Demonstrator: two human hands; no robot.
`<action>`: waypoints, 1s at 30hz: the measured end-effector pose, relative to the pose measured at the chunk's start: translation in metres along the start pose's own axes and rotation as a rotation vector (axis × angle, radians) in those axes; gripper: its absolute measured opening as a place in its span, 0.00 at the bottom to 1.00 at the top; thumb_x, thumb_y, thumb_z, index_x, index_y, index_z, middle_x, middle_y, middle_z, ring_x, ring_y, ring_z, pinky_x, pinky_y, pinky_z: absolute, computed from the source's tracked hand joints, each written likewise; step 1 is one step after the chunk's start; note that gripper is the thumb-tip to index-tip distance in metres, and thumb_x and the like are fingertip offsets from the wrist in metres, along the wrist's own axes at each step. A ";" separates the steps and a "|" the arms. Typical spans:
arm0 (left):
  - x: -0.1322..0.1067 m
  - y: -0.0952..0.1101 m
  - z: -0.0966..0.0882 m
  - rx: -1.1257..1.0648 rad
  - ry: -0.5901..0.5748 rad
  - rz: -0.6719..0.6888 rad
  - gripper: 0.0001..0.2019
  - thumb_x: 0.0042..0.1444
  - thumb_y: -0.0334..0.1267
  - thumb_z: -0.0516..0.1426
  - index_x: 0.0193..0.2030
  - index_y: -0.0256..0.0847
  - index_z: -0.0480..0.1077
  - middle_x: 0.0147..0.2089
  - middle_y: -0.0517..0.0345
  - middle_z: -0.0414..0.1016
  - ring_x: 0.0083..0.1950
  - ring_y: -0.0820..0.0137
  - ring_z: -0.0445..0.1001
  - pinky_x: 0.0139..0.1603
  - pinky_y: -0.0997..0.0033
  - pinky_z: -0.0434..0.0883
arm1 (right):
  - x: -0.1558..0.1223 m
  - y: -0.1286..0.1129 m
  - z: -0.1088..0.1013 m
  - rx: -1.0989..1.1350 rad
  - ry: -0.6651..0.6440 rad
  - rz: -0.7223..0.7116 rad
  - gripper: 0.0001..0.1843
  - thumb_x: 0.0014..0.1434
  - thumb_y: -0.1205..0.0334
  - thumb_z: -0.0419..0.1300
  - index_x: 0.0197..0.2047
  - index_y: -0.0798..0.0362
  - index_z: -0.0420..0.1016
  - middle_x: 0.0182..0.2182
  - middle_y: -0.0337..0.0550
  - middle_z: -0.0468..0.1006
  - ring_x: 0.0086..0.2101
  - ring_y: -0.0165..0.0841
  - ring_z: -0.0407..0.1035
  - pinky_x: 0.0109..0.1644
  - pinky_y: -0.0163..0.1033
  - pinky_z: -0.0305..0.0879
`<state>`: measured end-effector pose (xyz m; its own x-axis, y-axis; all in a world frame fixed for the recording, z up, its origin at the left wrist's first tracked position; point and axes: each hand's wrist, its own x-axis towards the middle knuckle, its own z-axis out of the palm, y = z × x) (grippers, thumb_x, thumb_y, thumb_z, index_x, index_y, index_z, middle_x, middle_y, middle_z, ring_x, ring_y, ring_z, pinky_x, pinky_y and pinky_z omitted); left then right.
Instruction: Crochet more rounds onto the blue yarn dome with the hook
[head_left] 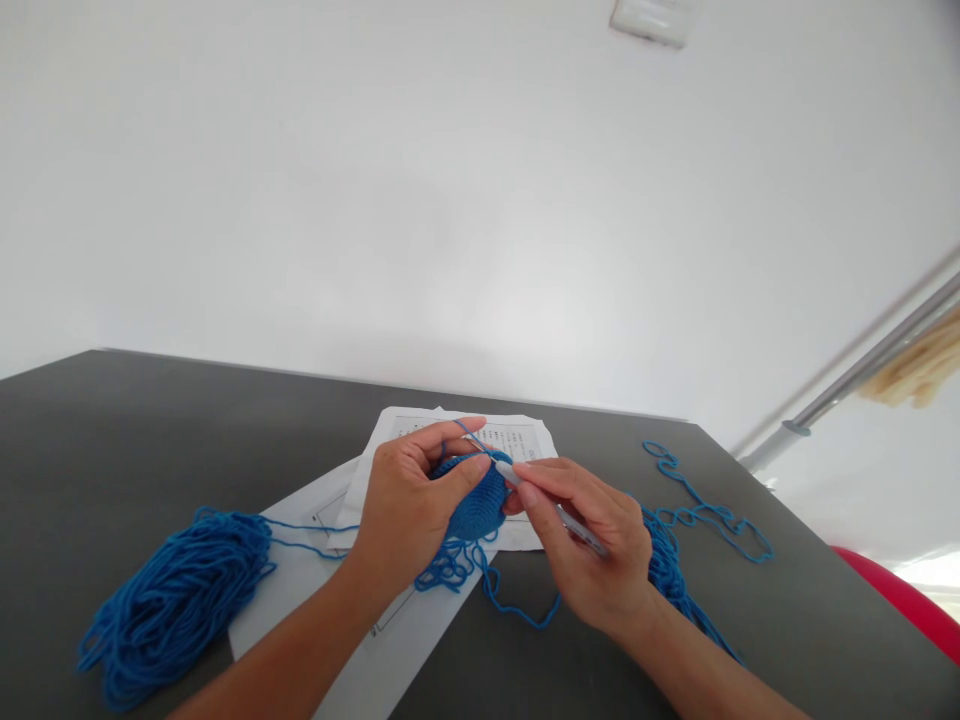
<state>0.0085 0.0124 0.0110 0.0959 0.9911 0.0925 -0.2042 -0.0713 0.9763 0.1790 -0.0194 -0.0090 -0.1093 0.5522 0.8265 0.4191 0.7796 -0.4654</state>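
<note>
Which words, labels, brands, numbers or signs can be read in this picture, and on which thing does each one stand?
None can be read.
Upper paper sheet: rows of small print, too small and blurred to read.
Lower paper sheet: printed lines and tiny marks, too small to read.
Grey hook in the right hand: no lettering I can make out.

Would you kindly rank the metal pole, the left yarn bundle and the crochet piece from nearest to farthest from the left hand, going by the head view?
From the left hand:
1. Crochet piece: held in it.
2. Left yarn bundle: on the table, to its left.
3. Metal pole: far right, past the table's edge.
</note>
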 end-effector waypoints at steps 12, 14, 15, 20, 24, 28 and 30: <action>0.003 0.014 -0.013 -0.457 -0.133 -0.191 0.25 0.41 0.30 0.76 0.49 0.33 0.83 0.26 0.61 0.78 0.24 0.77 0.74 0.25 0.82 0.73 | -0.012 -0.003 0.009 -0.311 -0.032 -0.341 0.28 0.64 0.78 0.61 0.66 0.55 0.70 0.47 0.53 0.82 0.45 0.40 0.79 0.46 0.43 0.81; 0.003 0.015 -0.015 -0.447 -0.154 -0.181 0.24 0.41 0.29 0.76 0.49 0.33 0.83 0.25 0.61 0.78 0.24 0.77 0.74 0.24 0.82 0.73 | -0.009 -0.001 0.005 -0.317 -0.051 -0.373 0.29 0.65 0.77 0.62 0.67 0.54 0.69 0.47 0.52 0.83 0.45 0.40 0.79 0.47 0.44 0.82; 0.003 0.016 -0.016 -0.432 -0.159 -0.176 0.24 0.41 0.29 0.76 0.49 0.34 0.83 0.26 0.61 0.78 0.24 0.77 0.74 0.24 0.82 0.73 | -0.008 0.000 0.003 -0.316 -0.062 -0.386 0.29 0.65 0.77 0.62 0.67 0.55 0.69 0.47 0.52 0.83 0.46 0.40 0.79 0.48 0.44 0.82; 0.007 0.015 -0.021 -0.306 -0.130 -0.157 0.27 0.41 0.32 0.76 0.51 0.34 0.82 0.28 0.59 0.80 0.26 0.75 0.75 0.25 0.79 0.74 | -0.001 0.005 -0.008 -0.334 -0.183 -0.415 0.24 0.65 0.78 0.61 0.63 0.60 0.72 0.47 0.56 0.82 0.46 0.40 0.77 0.48 0.44 0.80; 0.012 0.013 -0.024 -0.197 -0.104 -0.157 0.31 0.40 0.36 0.77 0.54 0.34 0.81 0.29 0.58 0.80 0.25 0.74 0.75 0.25 0.78 0.73 | 0.004 0.006 -0.017 -0.404 -0.270 -0.440 0.19 0.66 0.78 0.56 0.59 0.63 0.74 0.46 0.57 0.82 0.45 0.41 0.77 0.41 0.41 0.78; 0.015 0.012 -0.027 -0.104 -0.092 -0.154 0.34 0.38 0.39 0.77 0.55 0.35 0.80 0.30 0.58 0.81 0.26 0.72 0.75 0.26 0.75 0.73 | 0.007 0.006 -0.025 -0.437 -0.332 -0.468 0.18 0.69 0.76 0.51 0.58 0.63 0.74 0.46 0.58 0.82 0.45 0.41 0.77 0.39 0.40 0.77; 0.016 0.012 -0.028 -0.063 -0.096 -0.156 0.33 0.39 0.41 0.77 0.55 0.35 0.80 0.30 0.58 0.81 0.27 0.72 0.75 0.27 0.75 0.73 | 0.008 0.006 -0.028 -0.447 -0.356 -0.473 0.17 0.70 0.75 0.51 0.58 0.64 0.74 0.47 0.58 0.82 0.45 0.41 0.77 0.38 0.39 0.76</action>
<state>-0.0200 0.0308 0.0183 0.2230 0.9741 -0.0384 -0.2396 0.0929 0.9664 0.2057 -0.0185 0.0033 -0.6234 0.3087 0.7184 0.5732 0.8053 0.1513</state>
